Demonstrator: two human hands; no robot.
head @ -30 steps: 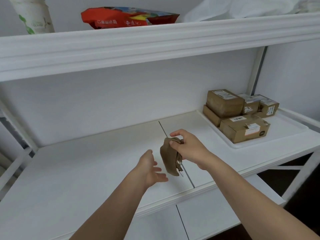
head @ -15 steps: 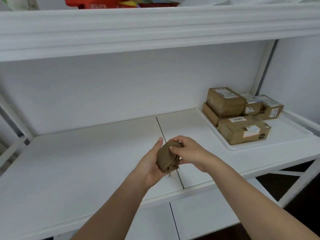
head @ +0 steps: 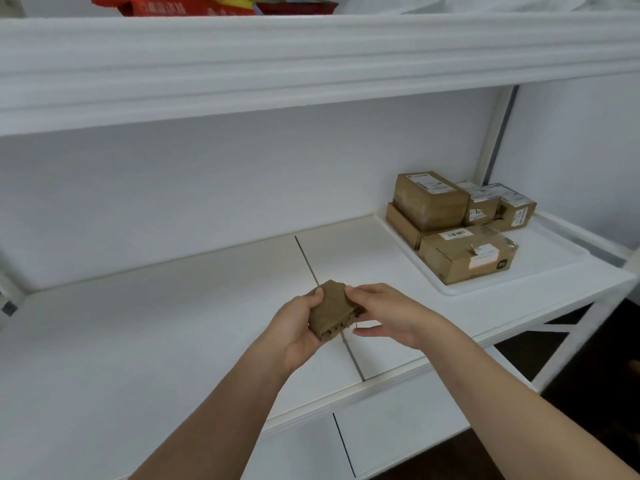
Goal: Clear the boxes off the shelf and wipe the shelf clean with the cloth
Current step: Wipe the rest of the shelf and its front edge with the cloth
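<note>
We note the shelf (head: pixel 156 341) first: a wide white board with a seam down its middle, bare over its left and centre. At its right end sits a white tray (head: pixel 540 271), and the boxes (head: pixel 464 251) are stacked on it, several brown cartons touching one another, well apart from our hands. Above runs an upper shelf (head: pixel 311 64) carrying a red packet (head: pixel 166 6), cut off by the frame.

Change noted: a second ago only our right hand (head: pixel 391 317) held the cloth (head: pixel 332 310), which hung loose, while our left hand (head: pixel 294 330) was open below it. Half a second ago the left came up to cup it. Now both hold it, above the seam near the front edge and clear of the board.

Fingers: the left hand's curl round the cloth's left side and underside, thumb on top. The right hand pinches the upper right edge with thumb and forefinger; its other fingers are loosely extended below. The cloth is a small brown folded wad with frayed threads at its lower edge.

Judgement: the boxes look already moved aside onto the tray, so clearing seems done. We are bunching the cloth into a pad; wiping has not begun. Next move likely needs the pad pressed flat to the board.
</note>
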